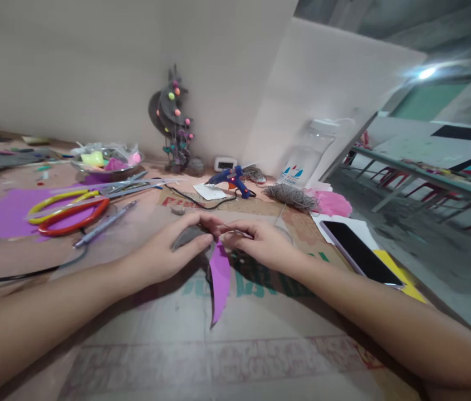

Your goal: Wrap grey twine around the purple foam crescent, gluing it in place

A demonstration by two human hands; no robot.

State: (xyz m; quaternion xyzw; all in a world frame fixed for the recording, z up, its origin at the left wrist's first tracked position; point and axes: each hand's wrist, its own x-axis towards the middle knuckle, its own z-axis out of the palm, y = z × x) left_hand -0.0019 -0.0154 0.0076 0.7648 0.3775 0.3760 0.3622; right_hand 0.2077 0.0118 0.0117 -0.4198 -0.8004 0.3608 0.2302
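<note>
My left hand (172, 248) is closed around a grey piece of foam (187, 236) at the middle of the cardboard sheet (235, 328). From that grey piece a pointed purple foam strip (220, 278) hangs down toward me. My right hand (256, 239) meets the left one, its fingers pinched on the top of the purple strip where it joins the grey piece. What lies between the pinched fingertips is partly hidden.
Yellow scissors (58, 201) and red scissors (72, 220) lie left on a purple sheet (1, 214). A metal bowl of coloured bits (108, 161), a blue glue gun (233, 179), grey twine (292, 196), a phone (361, 253) and a decorated ornament (175, 125) stand around.
</note>
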